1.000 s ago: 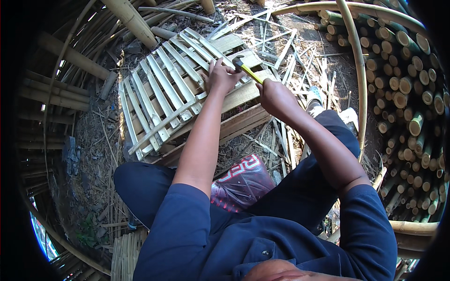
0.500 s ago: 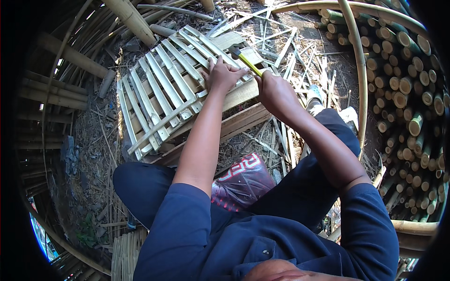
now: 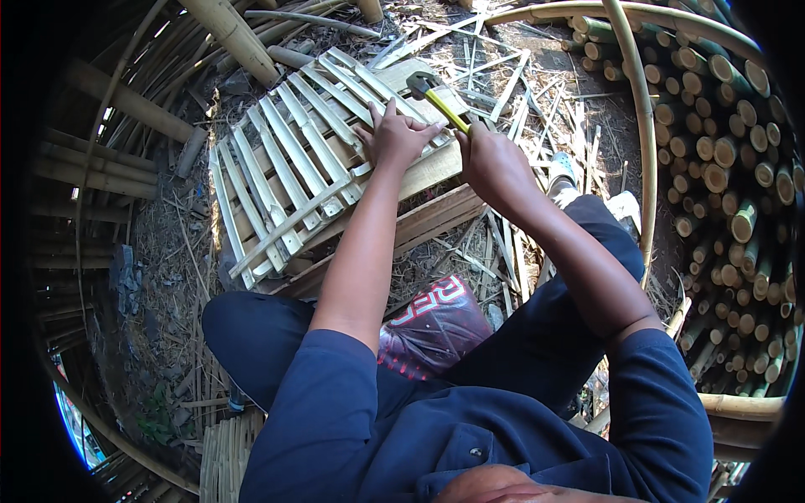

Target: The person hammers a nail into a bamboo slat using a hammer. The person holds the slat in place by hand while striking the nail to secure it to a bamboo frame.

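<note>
My right hand (image 3: 495, 159) is closed around the yellow handle of a hammer (image 3: 447, 111), whose dark head is raised over the far right end of a slatted bamboo panel (image 3: 289, 163). My left hand (image 3: 396, 141) rests on the panel's right part with its fingers spread, the thumb stretched toward the hammer. Pale split bamboo slats lie side by side in the panel, and a strip crosses them along the near edge. Whether a nail sits beneath my left fingers cannot be seen. Under the panel are wooden boards (image 3: 436, 215).
Cut bamboo poles (image 3: 729, 180) are stacked at the right, behind an upright curved pole (image 3: 641, 126). Bamboo scraps (image 3: 507, 84) litter the ground beyond the panel. Thick bamboo poles (image 3: 231, 38) stand at the far left. A bundle of strips (image 3: 225, 448) lies at the lower left.
The hammer head has lifted and turned slightly, with my right hand shifting only a little. My left hand and the panel stay nearly where they were.
</note>
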`<state>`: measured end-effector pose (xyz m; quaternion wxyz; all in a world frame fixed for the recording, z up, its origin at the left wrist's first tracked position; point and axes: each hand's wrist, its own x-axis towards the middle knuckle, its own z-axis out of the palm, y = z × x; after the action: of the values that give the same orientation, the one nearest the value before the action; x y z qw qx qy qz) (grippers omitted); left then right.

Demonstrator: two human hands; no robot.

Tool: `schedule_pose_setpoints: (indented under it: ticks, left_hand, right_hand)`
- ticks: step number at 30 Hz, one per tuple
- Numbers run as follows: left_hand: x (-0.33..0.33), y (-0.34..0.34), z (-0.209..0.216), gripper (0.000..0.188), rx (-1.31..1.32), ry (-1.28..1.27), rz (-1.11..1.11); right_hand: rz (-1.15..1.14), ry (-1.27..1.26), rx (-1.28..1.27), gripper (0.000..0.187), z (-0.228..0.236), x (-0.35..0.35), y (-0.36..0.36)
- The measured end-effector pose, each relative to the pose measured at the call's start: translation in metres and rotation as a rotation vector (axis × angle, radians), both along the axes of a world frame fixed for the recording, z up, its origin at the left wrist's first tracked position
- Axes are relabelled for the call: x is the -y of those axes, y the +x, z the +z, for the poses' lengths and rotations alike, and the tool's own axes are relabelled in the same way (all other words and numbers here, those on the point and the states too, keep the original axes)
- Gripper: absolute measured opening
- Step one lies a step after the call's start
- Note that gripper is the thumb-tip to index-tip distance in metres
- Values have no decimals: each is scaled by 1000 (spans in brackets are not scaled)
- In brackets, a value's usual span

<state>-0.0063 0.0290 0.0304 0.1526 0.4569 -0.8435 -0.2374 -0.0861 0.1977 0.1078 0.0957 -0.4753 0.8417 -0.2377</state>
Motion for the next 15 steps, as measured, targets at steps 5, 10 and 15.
schedule_pose_setpoints:
  ticks: [5,10,15]
  left_hand:
    - [0,-4,-2,42,46,-37,-19]
    - [7,-2,-13,37,-34,-28,-25]
    - [8,-3,-13,35,-23,-25,-7]
  right_hand:
    - [37,75,-36,37,-15,-7,-3]
    - [38,69,-70,38,-11,-5,-1]
    - [61,45,-79,35,-7,-7,4]
